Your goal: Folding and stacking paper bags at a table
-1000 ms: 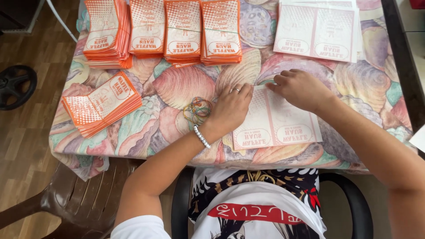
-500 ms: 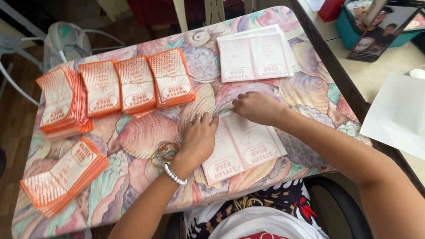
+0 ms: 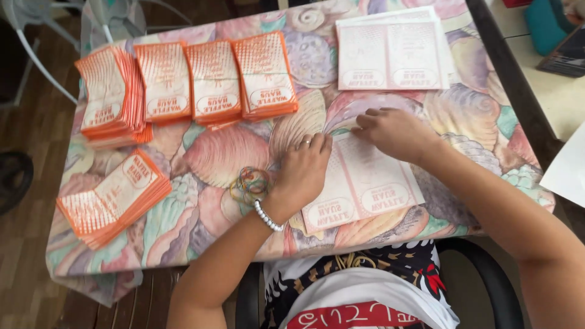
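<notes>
- At the far left, a loose stack of orange-edged paper bags lies slanted near the front edge of the counter, which is covered in a pastel seashell-print cloth.
- Behind it, along the far side, four more stacks of orange paper bags stand in a row; the leftmost is fanned out and untidy, the others neater.
- A small bunch of coloured rubber bands lies on the cloth just beside the left wrist, which wears a white bead bracelet.
- The left hand rests palm down with fingers loosely spread, grasping nothing; its fingertips press on the left edge of the pale pink double sheet of flat bags, and a ring shows on one finger.
- That pink sheet lies flat near the front edge of the counter, directly under and between both hands, reaching toward the person's body.
- The right hand sits at the sheet's far edge, fingers curled down onto it; whether it pinches the paper or only presses cannot be told.
- Farther back, a second pile of pale pink sheets lies well apart from both hands.
- At the far right, beyond the counter's dark rim, a white paper lies on another surface.
</notes>
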